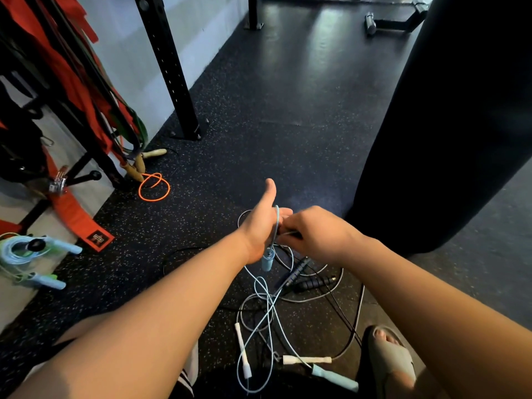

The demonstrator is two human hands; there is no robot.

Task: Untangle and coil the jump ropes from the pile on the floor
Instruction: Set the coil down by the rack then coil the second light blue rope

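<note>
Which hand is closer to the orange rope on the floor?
Left. The left hand is to the right of the orange rope; the right hand is farther right, beside the left hand.

A jump rope ran over my left grip to my right grip, above the tangled pile on the floor ahead of my sandalled foot. The punching bag stood right; coiled ropes lay far left.
</note>
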